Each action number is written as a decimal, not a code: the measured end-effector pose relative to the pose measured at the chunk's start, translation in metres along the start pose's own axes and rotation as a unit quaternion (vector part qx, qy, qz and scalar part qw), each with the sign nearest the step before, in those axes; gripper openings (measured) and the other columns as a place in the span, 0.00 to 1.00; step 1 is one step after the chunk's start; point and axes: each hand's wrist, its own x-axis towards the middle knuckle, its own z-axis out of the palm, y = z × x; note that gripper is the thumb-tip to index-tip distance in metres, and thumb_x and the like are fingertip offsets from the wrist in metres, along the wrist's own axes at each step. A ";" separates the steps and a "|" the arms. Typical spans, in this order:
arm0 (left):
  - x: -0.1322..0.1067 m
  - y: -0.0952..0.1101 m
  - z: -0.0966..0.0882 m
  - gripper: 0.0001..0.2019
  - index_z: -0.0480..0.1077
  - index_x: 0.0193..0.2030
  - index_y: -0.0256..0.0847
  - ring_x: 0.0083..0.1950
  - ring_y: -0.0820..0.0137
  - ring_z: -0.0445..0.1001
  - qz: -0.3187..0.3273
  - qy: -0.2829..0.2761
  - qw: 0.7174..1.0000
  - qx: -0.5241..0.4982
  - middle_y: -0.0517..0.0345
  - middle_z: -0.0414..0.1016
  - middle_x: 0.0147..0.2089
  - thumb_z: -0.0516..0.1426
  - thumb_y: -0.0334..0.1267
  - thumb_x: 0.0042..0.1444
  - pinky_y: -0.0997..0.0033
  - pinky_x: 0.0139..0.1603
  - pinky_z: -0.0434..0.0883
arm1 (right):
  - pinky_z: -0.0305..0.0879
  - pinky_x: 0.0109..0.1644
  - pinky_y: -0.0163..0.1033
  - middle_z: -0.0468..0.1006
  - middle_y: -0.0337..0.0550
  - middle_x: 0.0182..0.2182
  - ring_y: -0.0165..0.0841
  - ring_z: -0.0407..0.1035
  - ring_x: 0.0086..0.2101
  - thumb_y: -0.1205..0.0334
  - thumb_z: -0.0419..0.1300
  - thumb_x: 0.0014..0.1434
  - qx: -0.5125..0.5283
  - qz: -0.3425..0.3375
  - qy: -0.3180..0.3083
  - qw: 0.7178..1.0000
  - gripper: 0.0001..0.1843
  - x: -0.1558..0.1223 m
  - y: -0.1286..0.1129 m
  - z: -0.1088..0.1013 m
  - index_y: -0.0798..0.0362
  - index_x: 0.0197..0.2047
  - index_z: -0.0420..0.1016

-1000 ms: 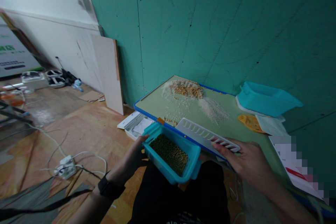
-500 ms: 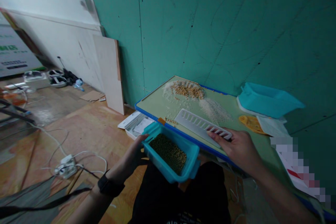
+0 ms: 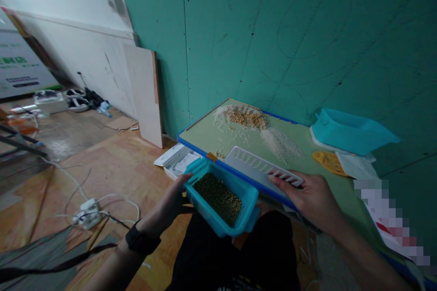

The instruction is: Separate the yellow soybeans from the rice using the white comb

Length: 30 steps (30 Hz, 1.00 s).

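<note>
nearest, the left hand [image 3: 169, 207] wraps the left end of a blue tub [image 3: 205, 216], fingers curled under and thumb at the rim, holding it just below the table [image 3: 205, 134] edge. green beans [image 3: 218, 196] fill the tub. just right and farther, the right hand [image 3: 312, 200] clasps the right end of a white slotted panel [image 3: 259, 166], fingers pressed together on top, thumb hidden. the panel's long axis runs parallel to the tub, its free left end just beyond the tub's far rim. farther off lie yellow beans [image 3: 247, 119], white grain [image 3: 282, 143] and 1 teal tub [image 3: 351, 132].
</note>
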 end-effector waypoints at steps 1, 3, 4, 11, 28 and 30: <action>0.000 0.002 0.001 0.35 0.75 0.68 0.49 0.47 0.53 0.81 -0.003 0.004 1.000 0.000 0.49 0.86 0.51 0.68 0.65 0.59 0.47 0.50 0.80 | 0.84 0.36 0.41 0.92 0.44 0.36 0.46 0.89 0.34 0.53 0.67 0.68 -0.006 -0.002 -0.001 1.000 0.13 0.002 0.002 0.000 0.47 0.44 0.94; -0.001 0.005 0.002 0.36 0.75 0.66 0.47 0.47 0.53 0.81 -0.011 0.014 1.000 0.001 0.50 0.86 0.50 0.68 0.66 0.58 0.48 0.50 0.80 | 0.82 0.35 0.40 0.92 0.45 0.34 0.46 0.88 0.33 0.53 0.66 0.69 -0.017 -0.005 0.003 1.000 0.14 0.005 0.005 0.001 0.49 0.44 0.94; -0.001 0.007 0.003 0.36 0.75 0.66 0.47 0.47 0.54 0.82 -0.015 0.017 1.000 0.002 0.50 0.86 0.49 0.68 0.67 0.58 0.48 0.50 0.80 | 0.81 0.33 0.39 0.92 0.45 0.33 0.45 0.88 0.31 0.53 0.66 0.69 -0.021 -0.005 0.005 1.000 0.14 0.006 0.006 0.001 0.49 0.43 0.94; -0.004 0.015 0.010 0.37 0.78 0.58 0.45 0.45 0.54 0.81 -0.017 0.035 0.999 0.010 0.53 0.85 0.46 0.71 0.70 0.50 0.48 0.49 0.81 | 0.82 0.36 0.38 0.92 0.46 0.36 0.45 0.89 0.34 0.56 0.66 0.69 -0.003 -0.054 0.024 0.998 0.13 0.005 -0.012 0.009 0.49 0.42 0.93; -0.005 0.016 0.007 0.35 0.78 0.57 0.47 0.42 0.55 0.82 -0.008 0.024 1.000 0.012 0.57 0.82 0.38 0.70 0.69 0.51 0.49 0.48 0.81 | 0.75 0.33 0.41 0.91 0.49 0.33 0.46 0.85 0.32 0.51 0.68 0.64 0.033 -0.008 -0.014 0.999 0.15 0.049 -0.003 0.028 0.53 0.38 0.92; -0.003 0.016 0.006 0.34 0.78 0.55 0.47 0.42 0.55 0.82 -0.014 0.031 0.999 0.009 0.58 0.81 0.37 0.70 0.69 0.51 0.50 0.48 0.81 | 0.74 0.32 0.41 0.90 0.48 0.30 0.45 0.84 0.30 0.48 0.68 0.62 0.052 0.007 -0.004 0.999 0.18 0.055 0.003 0.024 0.54 0.36 0.91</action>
